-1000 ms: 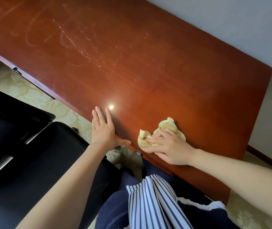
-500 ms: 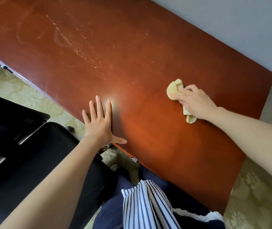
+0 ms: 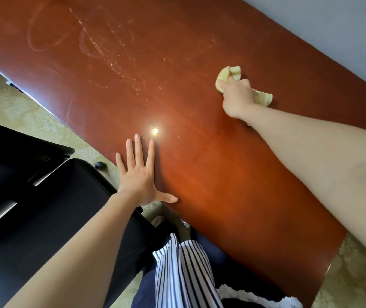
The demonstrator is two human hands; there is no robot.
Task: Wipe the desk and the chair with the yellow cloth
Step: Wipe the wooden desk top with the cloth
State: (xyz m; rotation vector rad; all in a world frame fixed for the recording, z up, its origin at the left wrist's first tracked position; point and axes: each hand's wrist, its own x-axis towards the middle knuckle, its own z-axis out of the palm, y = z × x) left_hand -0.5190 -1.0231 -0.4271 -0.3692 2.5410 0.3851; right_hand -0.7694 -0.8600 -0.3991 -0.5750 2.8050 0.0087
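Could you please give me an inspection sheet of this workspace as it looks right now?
Surface: desk, glossy red-brown wood, pale smears on its far left part.
Job's things: cloth crumpled on desk under right hand; black chair at left.
Clutter: nothing seen.
Hands: right hand grips cloth; left hand lies flat at desk's near edge.
Cables: nothing seen.
Surroundings: grey wall behind desk, patterned carpet below.
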